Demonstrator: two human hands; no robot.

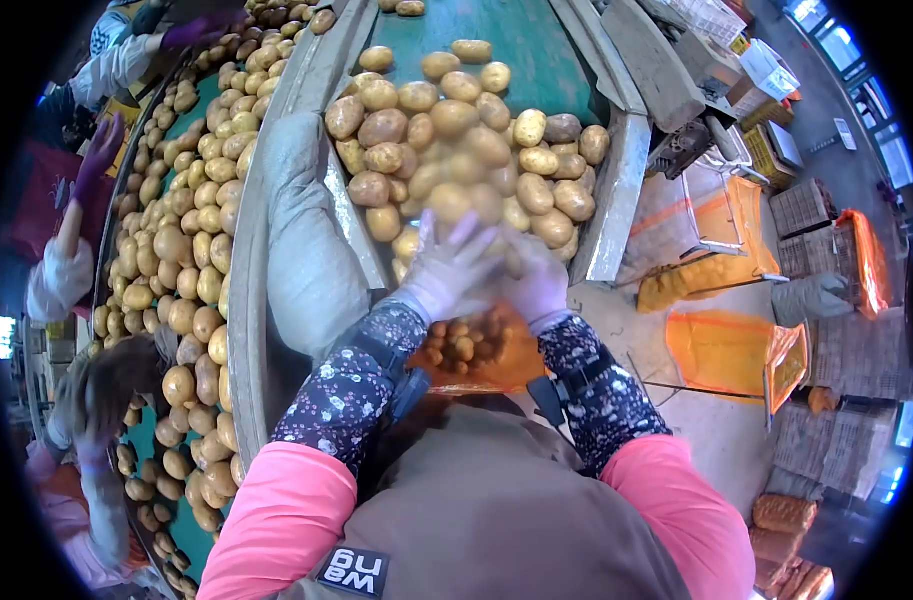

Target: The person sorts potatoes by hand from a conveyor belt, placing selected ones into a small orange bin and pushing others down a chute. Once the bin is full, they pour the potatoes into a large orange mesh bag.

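Note:
A heap of yellow-brown potatoes lies at the near end of a green chute in front of me. My left hand, in a pale glove, is spread with fingers apart against the front of the heap. Close beside it, my right hand, also gloved, presses on the potatoes at the chute's lip; motion blur hides its fingers. Below both hands hangs an orange mesh sack with several potatoes inside. Neither hand grips a single potato that I can make out.
A second belt of potatoes runs along the left, with other people's gloved hands over it. A grey sack lies on the metal rail between the belts. Orange sacks on frames and stacked crates stand at the right.

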